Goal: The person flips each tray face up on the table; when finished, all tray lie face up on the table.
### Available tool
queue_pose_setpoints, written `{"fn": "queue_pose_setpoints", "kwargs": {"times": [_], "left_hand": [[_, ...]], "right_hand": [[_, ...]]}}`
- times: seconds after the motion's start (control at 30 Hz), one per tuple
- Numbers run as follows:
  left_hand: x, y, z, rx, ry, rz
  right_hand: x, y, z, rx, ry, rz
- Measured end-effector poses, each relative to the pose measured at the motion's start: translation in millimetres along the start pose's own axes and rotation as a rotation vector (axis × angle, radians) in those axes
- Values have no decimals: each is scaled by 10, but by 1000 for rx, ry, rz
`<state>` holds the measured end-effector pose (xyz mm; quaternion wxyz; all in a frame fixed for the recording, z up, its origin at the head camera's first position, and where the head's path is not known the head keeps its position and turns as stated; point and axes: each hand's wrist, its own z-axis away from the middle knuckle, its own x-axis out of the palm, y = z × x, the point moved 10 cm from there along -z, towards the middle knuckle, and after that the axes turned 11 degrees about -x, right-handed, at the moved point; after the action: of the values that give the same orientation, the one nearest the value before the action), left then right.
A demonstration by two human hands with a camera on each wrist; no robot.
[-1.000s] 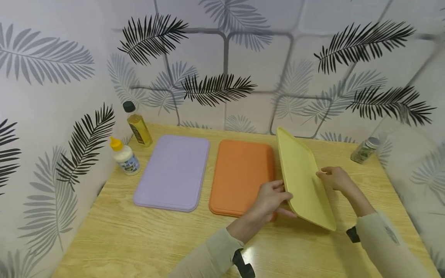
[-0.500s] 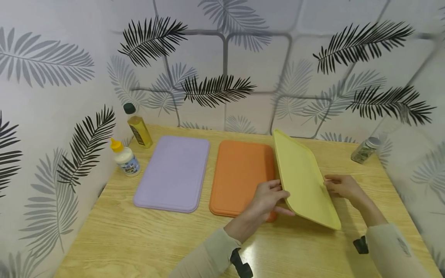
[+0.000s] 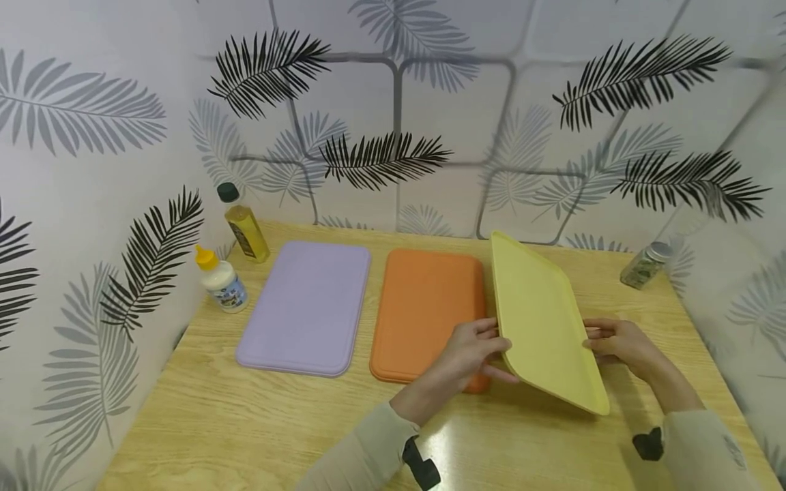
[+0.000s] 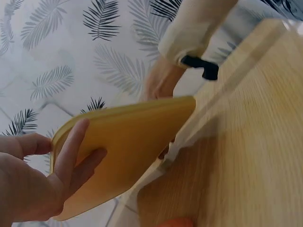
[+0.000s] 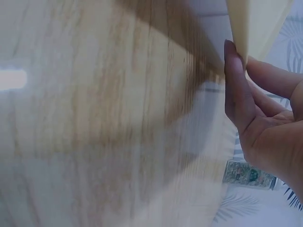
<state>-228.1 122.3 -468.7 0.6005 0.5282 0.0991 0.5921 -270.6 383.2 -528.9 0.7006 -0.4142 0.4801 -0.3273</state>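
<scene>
A yellow rectangular tray [image 3: 546,320] with a low rim is tilted up over the right part of the table. My left hand [image 3: 460,354] grips its left edge, thumb on the upper face; in the left wrist view, fingers of the left hand [image 4: 38,184] spread along the tray's underside [image 4: 132,146]. At the opposite edge, my right hand [image 3: 632,348] pinches the tray; the right wrist view has the right hand [image 5: 270,113] with thumb and fingers on either side of the rim [image 5: 240,28]. An orange tray-like board [image 3: 424,307] lies flat beside the left hand.
A purple tray-like board [image 3: 310,300] lies left of the orange one. An oil bottle [image 3: 247,228] and a white bottle with a yellow cap [image 3: 224,283] stand at the left. A glass jar [image 3: 645,266] is at the back right. Patterned walls [image 3: 442,198] border the wooden table [image 3: 245,429].
My right hand has moved toward me and rightward along the tray's edge. The tray's tilt has flattened a little, its near corner shifting right. My left hand has stayed almost in place.
</scene>
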Motion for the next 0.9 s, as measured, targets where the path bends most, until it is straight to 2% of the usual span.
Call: {"fn": "queue_pose_setpoints", "kwargs": {"times": [0.17,0.33,0.5,0.73,0.9], "left_hand": [[74,46,30,15,-41,-111],[53,76,-33,16,-42,-147],[-32,78,-150,5,-5,-154],[-140,45,-347,21,61,-171],[-196,25,-460,-3,106,-271]], "right_hand": [[-57,21,123,18,41,-20],[-119,32,213,44,74,-20],[-189,104,298,67,66,-22],[-227,160,354,84,65,-60],[-272,209,383,110,83,-82]]}}
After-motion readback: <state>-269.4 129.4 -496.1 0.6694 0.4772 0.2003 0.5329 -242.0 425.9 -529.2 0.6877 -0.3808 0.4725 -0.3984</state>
